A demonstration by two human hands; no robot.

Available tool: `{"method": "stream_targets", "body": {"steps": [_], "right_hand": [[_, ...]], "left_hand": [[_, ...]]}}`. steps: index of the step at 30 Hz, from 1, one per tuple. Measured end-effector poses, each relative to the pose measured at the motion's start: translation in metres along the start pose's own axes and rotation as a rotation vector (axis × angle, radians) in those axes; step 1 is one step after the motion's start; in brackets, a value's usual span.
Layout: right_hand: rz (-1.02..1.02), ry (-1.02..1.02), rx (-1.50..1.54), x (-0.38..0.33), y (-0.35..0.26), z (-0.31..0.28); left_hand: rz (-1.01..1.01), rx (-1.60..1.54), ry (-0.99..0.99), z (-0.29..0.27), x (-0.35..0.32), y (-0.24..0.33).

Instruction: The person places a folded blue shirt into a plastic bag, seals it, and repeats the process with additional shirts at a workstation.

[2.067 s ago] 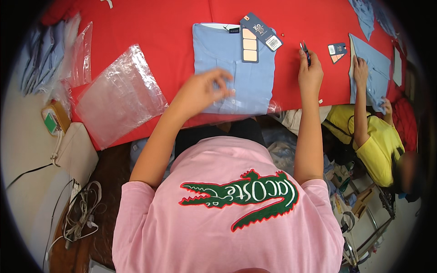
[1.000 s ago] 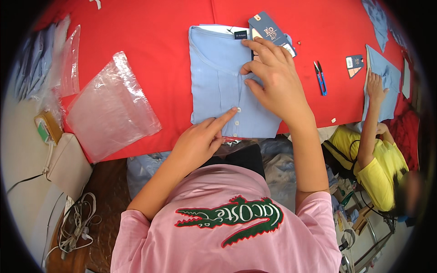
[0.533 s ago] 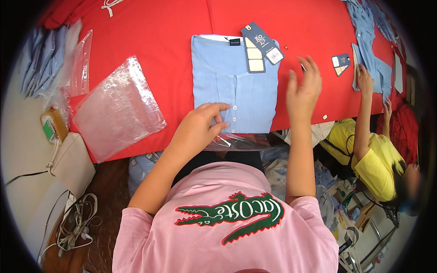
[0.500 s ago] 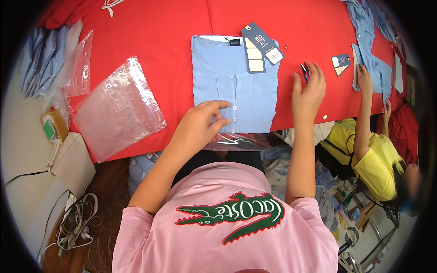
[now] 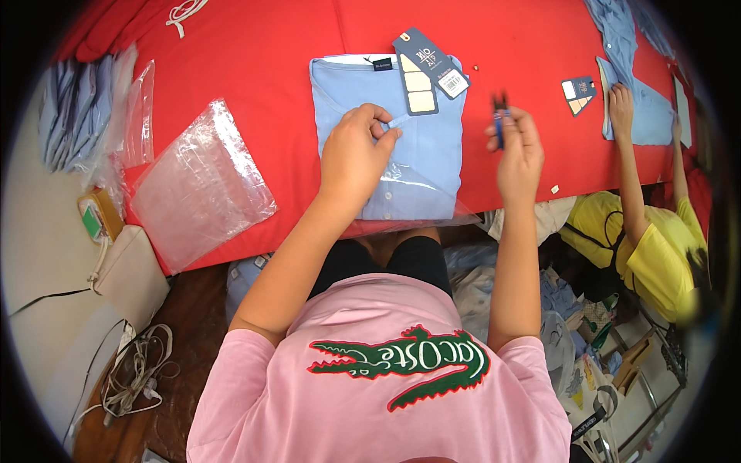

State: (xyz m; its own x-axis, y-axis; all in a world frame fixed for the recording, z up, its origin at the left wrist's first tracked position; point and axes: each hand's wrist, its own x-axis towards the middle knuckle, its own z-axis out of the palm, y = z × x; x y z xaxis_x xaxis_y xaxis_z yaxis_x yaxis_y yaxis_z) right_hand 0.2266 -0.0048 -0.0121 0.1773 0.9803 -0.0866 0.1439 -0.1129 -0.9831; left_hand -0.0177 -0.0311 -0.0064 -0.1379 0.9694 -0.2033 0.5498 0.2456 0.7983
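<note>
A folded light blue shirt (image 5: pixel 421 166) lies on the red table (image 5: pixel 255 62) in front of me. My left hand (image 5: pixel 356 147) pinches a small fold of the shirt's placket near its middle. My right hand (image 5: pixel 515 143) is raised just right of the shirt and grips small blue-handled snips (image 5: pixel 499 116), blades pointing up. Dark and cream hang tags (image 5: pixel 423 65) rest on the shirt's collar end.
An empty clear plastic bag (image 5: pixel 197 185) lies left of the shirt, with more bags and folded blue shirts (image 5: pixel 73 116) at the table's left edge. At the right, a person in yellow (image 5: pixel 656 247) presses a hand (image 5: pixel 620 104) on another blue shirt. Cables (image 5: pixel 131 370) lie on the floor.
My left hand moved up the shirt and pinched its placket. My right hand picked up the snips from the table and lifted them beside the shirt.
</note>
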Motion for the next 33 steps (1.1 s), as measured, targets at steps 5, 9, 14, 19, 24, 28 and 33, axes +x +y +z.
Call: {"method": "stream_targets", "body": {"steps": [5,9,14,19,24,28,33], "right_hand": [[0.042,-0.259,-0.132,-0.042,-0.023,0.05],[0.014,-0.311,-0.417,-0.051,-0.029,0.057],[0.018,-0.385,-0.537,-0.049,-0.034,0.06],[0.019,-0.385,-0.523,-0.045,-0.03,0.062],[0.004,-0.366,-0.526,-0.046,-0.029,0.064],[-0.012,-0.363,-0.546,-0.045,-0.029,0.065],[0.017,-0.326,-0.486,-0.044,-0.028,0.064]], "left_hand": [[0.123,-0.045,0.044,0.004,0.004,-0.008],[-0.038,-0.219,0.051,0.002,-0.002,-0.002],[-0.138,-0.39,0.015,0.007,0.0,-0.014],[-0.174,-0.395,0.005,0.003,-0.001,-0.005],[-0.213,-0.489,-0.016,0.004,0.001,-0.012],[-0.224,-0.491,-0.031,0.003,0.002,-0.012],[-0.16,-0.386,0.009,0.003,-0.001,-0.01]]}}
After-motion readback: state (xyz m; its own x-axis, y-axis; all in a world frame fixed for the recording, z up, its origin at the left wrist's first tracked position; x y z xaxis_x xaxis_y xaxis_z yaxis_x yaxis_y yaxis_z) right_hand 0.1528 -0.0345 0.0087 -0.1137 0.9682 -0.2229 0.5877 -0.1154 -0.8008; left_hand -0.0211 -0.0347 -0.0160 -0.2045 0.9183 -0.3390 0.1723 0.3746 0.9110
